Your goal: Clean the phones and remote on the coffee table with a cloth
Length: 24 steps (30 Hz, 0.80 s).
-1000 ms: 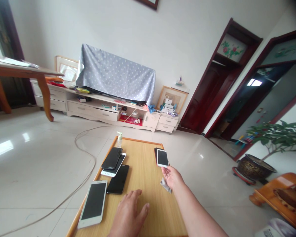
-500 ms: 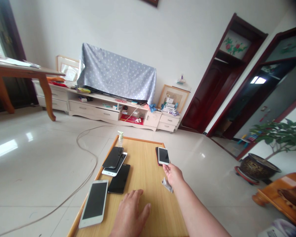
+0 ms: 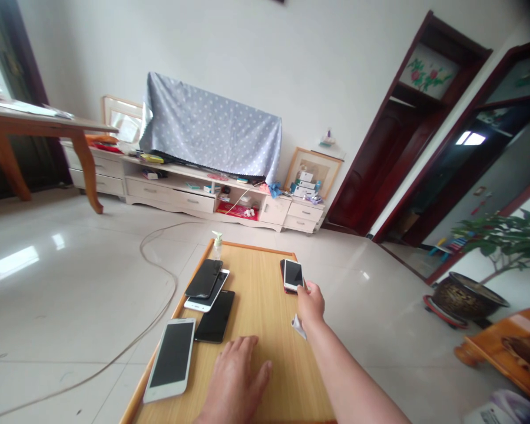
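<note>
My right hand (image 3: 311, 303) grips the lower right corner of a small white smartphone (image 3: 294, 274). That phone overlaps a darker, red-edged phone (image 3: 283, 282) at the far right of the wooden table (image 3: 260, 294). Beneath my right wrist lies a crumpled grey cloth (image 3: 298, 327). My left hand (image 3: 236, 377) rests over the near part of the table, fingers spread, holding nothing. Along the left side lie a large white phone (image 3: 172, 359), a black phone (image 3: 215, 317), a white phone (image 3: 207, 299) and another black phone (image 3: 204, 278) partly on top of it.
A pump bottle (image 3: 218, 247) stands at the table's far left corner. A cable (image 3: 159, 318) snakes over the floor to the left. Beyond is a white TV cabinet (image 3: 172, 197) with a polka-dot cloth (image 3: 212, 129). A potted plant (image 3: 468, 297) and wooden stool (image 3: 507, 347) are on the right.
My right hand has shifted from the small phone's bottom edge to its lower right corner, its fingers now more curled. My left hand stays nearly where it was. The view has tilted slightly.
</note>
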Tool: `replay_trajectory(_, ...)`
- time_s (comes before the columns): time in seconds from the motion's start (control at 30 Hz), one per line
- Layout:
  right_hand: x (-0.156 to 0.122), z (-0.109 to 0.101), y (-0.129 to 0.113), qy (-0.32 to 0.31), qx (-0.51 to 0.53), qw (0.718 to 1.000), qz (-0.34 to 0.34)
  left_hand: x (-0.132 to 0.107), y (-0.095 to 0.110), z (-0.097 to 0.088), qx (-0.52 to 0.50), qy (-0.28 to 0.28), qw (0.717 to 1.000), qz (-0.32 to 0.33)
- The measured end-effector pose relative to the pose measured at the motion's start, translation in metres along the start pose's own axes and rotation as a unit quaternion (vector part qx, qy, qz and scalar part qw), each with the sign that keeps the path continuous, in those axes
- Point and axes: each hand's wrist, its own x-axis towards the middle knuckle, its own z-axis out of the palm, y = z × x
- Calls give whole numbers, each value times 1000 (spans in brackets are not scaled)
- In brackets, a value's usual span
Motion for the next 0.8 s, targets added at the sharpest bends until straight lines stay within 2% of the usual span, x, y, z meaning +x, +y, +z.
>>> replay_trajectory(0.1,1,2,-9,20,-121,989,-78,1,-1,2,5,4,1000,2)
replay_trajectory(0.2,3,10,-15,12,-215,970,-111,2,-1,3,11,2,1000,1)
replay_trajectory(0.43,10,25,-16,-5,-337,936,-98,3,1,2,9,-7,1000,-4)
replay_trajectory(0.8,17,25,-15,-14,-409,907,-97,1,0,-2,10,-8,1000,-5)
